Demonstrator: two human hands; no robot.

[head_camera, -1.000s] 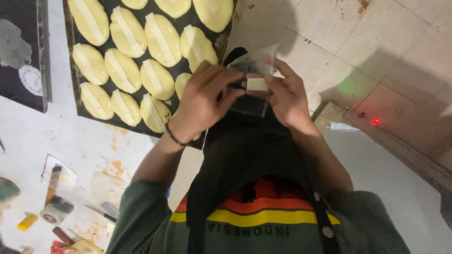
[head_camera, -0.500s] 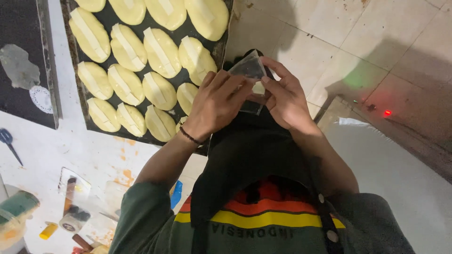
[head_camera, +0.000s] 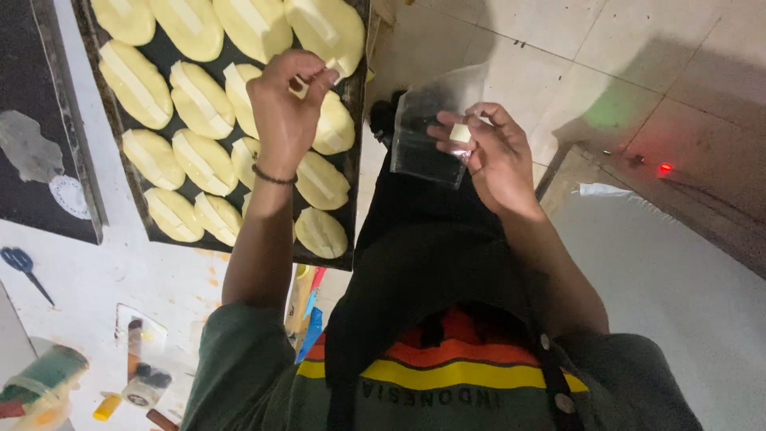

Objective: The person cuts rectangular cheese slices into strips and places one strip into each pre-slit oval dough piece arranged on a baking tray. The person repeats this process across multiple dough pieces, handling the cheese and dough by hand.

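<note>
bag (head_camera: 431, 132), a small clear plastic one, hangs over the person's dark apron to the right of the tray (head_camera: 357, 160), its long axis running roughly up and down the frame, its open mouth pointing toward the top edge and its darker lower half toward the person's body. right hand (head_camera: 491, 156) pinches it near the mouth, thumb and fingers closed on the film, with a small pale square (head_camera: 460, 132) pressed under the fingertips; whether that square sits inside the bag or on its face is hard to tell in this dim light.

left hand (head_camera: 287, 100) is over the tray, fingers bunched and clenched round a small pale strip (head_camera: 302, 86), just above one of the dough pieces (head_camera: 199, 100). these pieces are pale yellow ovals, each with a lighter strip along its length, lying in rows with their long axes slanted from upper left to lower right of the tray. a thin bracelet (head_camera: 274, 177) rings the left wrist.

half a second ago both hands met at the bag, right of the tray's corner; now the left hand has let go and crossed onto the tray, and the bag is held by the right hand alone and shows more fully.

below the tray, on the white worktop (head_camera: 104, 271), lie scissors (head_camera: 20, 263) and some small tools.
</note>
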